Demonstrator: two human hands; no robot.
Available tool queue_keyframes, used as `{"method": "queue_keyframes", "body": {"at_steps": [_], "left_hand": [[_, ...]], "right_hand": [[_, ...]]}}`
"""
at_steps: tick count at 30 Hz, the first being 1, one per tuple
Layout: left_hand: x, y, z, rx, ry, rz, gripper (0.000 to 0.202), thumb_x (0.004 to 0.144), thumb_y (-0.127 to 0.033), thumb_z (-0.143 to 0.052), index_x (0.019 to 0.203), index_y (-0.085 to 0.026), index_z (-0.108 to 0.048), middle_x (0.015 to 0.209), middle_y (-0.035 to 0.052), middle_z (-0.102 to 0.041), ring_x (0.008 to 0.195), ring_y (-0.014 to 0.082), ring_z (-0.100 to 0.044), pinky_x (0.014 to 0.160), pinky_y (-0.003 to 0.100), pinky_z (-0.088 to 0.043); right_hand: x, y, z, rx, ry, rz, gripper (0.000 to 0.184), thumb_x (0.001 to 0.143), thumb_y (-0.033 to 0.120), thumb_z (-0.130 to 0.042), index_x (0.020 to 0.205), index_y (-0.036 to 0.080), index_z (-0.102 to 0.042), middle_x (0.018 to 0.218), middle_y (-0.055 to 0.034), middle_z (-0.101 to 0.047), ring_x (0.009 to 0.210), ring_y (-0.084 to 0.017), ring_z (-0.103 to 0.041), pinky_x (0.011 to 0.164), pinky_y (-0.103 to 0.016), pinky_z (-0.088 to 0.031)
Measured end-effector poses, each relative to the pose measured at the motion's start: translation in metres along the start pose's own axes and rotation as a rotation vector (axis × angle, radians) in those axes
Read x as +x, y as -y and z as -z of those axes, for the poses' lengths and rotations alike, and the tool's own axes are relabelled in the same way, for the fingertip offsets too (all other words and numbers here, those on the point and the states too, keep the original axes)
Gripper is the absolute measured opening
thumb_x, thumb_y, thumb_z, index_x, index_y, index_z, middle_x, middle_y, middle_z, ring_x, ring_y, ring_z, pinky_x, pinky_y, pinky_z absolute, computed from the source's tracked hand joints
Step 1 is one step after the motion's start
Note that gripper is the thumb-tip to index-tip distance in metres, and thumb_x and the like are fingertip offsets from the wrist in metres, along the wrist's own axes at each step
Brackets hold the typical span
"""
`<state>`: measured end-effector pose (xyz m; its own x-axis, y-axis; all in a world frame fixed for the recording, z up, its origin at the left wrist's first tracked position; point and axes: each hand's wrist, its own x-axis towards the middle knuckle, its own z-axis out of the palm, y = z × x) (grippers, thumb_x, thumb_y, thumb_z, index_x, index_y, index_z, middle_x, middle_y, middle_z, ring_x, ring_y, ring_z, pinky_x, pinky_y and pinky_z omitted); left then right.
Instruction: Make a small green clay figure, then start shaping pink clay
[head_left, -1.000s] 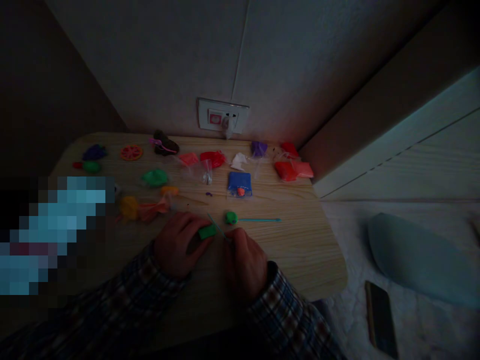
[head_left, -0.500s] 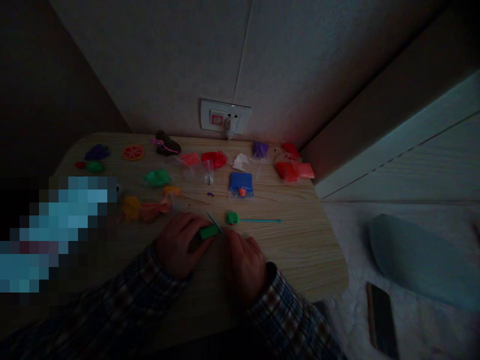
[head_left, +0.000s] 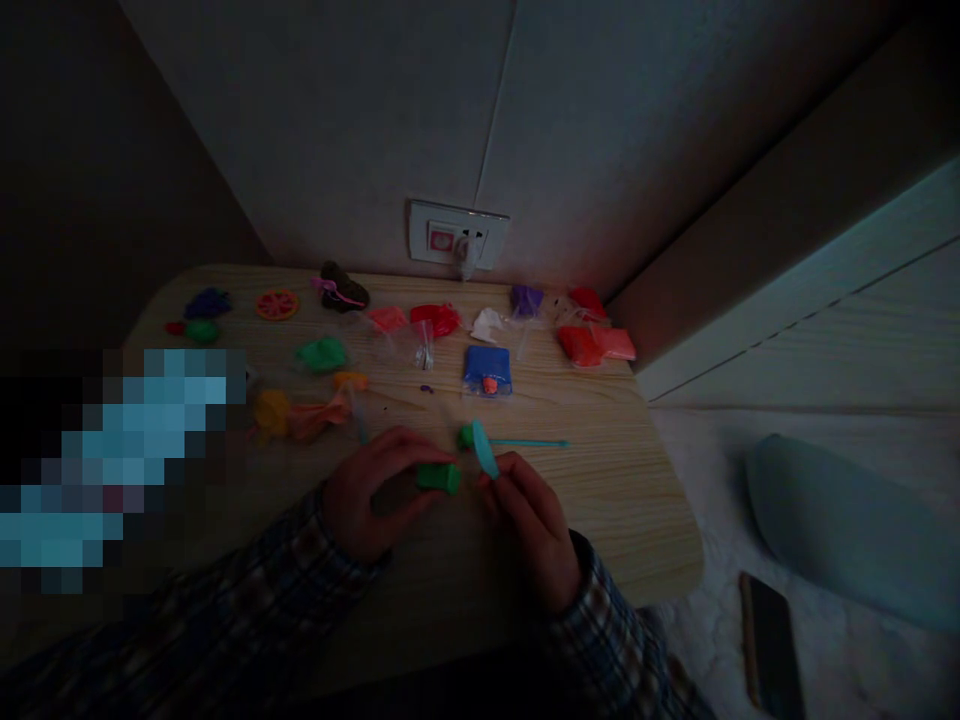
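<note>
My left hand (head_left: pixel 375 492) pinches a small green block of clay (head_left: pixel 439 477) just above the wooden table (head_left: pixel 615 500). My right hand (head_left: pixel 529 520) is closed round a teal plastic modelling tool (head_left: pixel 484 448), whose flat blade points up and away beside the block. Just beyond the blade lie a small green clay lump (head_left: pixel 466 436) and a thin teal stick (head_left: pixel 529 442) on the table. Both sleeves are plaid.
Clay pieces and small bags are scattered across the table: a blue bag (head_left: pixel 487 368), red bags (head_left: pixel 596 343), a green lump (head_left: pixel 321 354), orange pieces (head_left: pixel 315 415). A wall socket (head_left: pixel 457 235) sits behind. A phone (head_left: pixel 772 645) and a grey cushion (head_left: pixel 847 530) lie to the right.
My right hand has lifted and turned, so the teal tool's flat blade now shows, raised beside the green block. The left hand shifted slightly right with the block.
</note>
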<state>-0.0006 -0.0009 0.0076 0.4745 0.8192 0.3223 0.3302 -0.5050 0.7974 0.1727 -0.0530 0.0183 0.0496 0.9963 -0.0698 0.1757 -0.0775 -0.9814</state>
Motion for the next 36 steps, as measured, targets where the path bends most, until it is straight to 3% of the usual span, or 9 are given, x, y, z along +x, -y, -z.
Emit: {"method": "queue_keyframes", "body": {"at_steps": [3, 7, 12, 15, 19, 23, 28, 32, 36], "left_hand": [[0.001, 0.001, 0.002, -0.300, 0.047, 0.100, 0.022, 0.077, -0.018, -0.059, 0.097, -0.025, -0.059, 0.095, 0.0020, -0.061, 0.089, 0.0146, -0.060, 0.077, 0.027, -0.053], [0.004, 0.001, 0.005, -0.729, 0.104, 0.325, 0.021, 0.075, -0.015, -0.060, 0.095, -0.020, -0.062, 0.089, 0.0028, -0.066, 0.077, 0.0150, -0.065, 0.067, 0.024, -0.057], [0.008, 0.000, 0.005, -0.966, 0.051, 0.298, 0.029, 0.066, -0.004, -0.067, 0.089, -0.021, -0.067, 0.083, -0.0056, -0.071, 0.077, 0.0101, -0.067, 0.070, 0.016, -0.054], [0.008, 0.000, 0.006, -0.985, 0.009, 0.317, 0.034, 0.061, 0.001, -0.070, 0.086, -0.023, -0.069, 0.079, -0.0076, -0.071, 0.074, 0.0073, -0.067, 0.068, 0.011, -0.052], [0.008, -0.002, 0.007, -0.939, -0.015, 0.388, 0.028, 0.059, -0.005, -0.074, 0.081, -0.021, -0.070, 0.075, -0.0050, -0.072, 0.070, 0.0075, -0.067, 0.065, 0.011, -0.052], [0.008, -0.003, 0.007, -0.951, 0.026, 0.368, 0.026, 0.066, -0.013, -0.072, 0.090, -0.021, -0.068, 0.081, -0.0008, -0.072, 0.076, 0.0122, -0.067, 0.068, 0.017, -0.054], [0.006, 0.002, 0.006, -0.827, 0.034, 0.327, 0.021, 0.076, -0.018, -0.061, 0.095, -0.026, -0.067, 0.088, -0.0030, -0.070, 0.077, 0.0108, -0.066, 0.071, 0.019, -0.053], [0.007, 0.009, 0.007, -0.685, 0.041, 0.256, 0.025, 0.072, -0.017, -0.066, 0.094, -0.028, -0.068, 0.097, -0.0019, -0.068, 0.094, 0.0162, -0.062, 0.083, 0.027, -0.050], [0.010, 0.011, 0.006, -0.691, 0.029, 0.219, 0.034, 0.061, -0.013, -0.073, 0.092, -0.027, -0.068, 0.096, -0.0003, -0.067, 0.095, 0.0200, -0.060, 0.084, 0.033, -0.050]], "right_hand": [[0.004, 0.001, 0.004, 0.165, 0.074, -0.089, 0.028, 0.083, 0.043, -0.042, 0.069, 0.020, -0.048, 0.054, 0.0049, -0.034, 0.048, -0.011, -0.032, 0.042, -0.022, -0.028], [0.007, 0.006, 0.004, 0.171, 0.115, -0.122, 0.039, 0.081, 0.053, -0.045, 0.063, 0.018, -0.048, 0.052, 0.0053, -0.033, 0.048, -0.009, -0.029, 0.044, -0.022, -0.023], [0.006, 0.013, -0.002, 0.178, 0.219, -0.170, 0.046, 0.079, 0.060, -0.045, 0.059, 0.019, -0.046, 0.050, 0.0055, -0.032, 0.047, -0.009, -0.029, 0.046, -0.023, -0.022], [0.008, 0.014, -0.005, 0.123, 0.209, -0.154, 0.048, 0.078, 0.062, -0.045, 0.058, 0.018, -0.048, 0.051, 0.0046, -0.034, 0.050, -0.010, -0.031, 0.047, -0.023, -0.023], [0.009, 0.013, -0.004, 0.117, 0.216, -0.183, 0.049, 0.075, 0.064, -0.047, 0.058, 0.018, -0.049, 0.050, 0.0048, -0.034, 0.049, -0.009, -0.030, 0.046, -0.023, -0.022], [0.009, 0.010, -0.002, 0.225, 0.195, -0.213, 0.046, 0.077, 0.061, -0.047, 0.061, 0.018, -0.047, 0.047, 0.0072, -0.030, 0.044, -0.008, -0.025, 0.043, -0.022, -0.019], [0.008, 0.006, 0.002, 0.222, 0.116, -0.150, 0.037, 0.083, 0.051, -0.044, 0.067, 0.018, -0.047, 0.052, 0.0069, -0.031, 0.046, -0.008, -0.027, 0.042, -0.021, -0.020], [0.006, 0.004, 0.002, 0.014, 0.039, 0.005, 0.024, 0.088, 0.036, -0.041, 0.077, 0.018, -0.053, 0.059, 0.0036, -0.041, 0.054, -0.011, -0.040, 0.050, -0.022, -0.033], [0.004, 0.001, -0.003, -0.253, -0.051, 0.216, 0.023, 0.088, 0.019, -0.037, 0.101, 0.015, -0.056, 0.078, -0.0033, -0.058, 0.072, -0.014, -0.054, 0.065, -0.026, -0.043]]}}
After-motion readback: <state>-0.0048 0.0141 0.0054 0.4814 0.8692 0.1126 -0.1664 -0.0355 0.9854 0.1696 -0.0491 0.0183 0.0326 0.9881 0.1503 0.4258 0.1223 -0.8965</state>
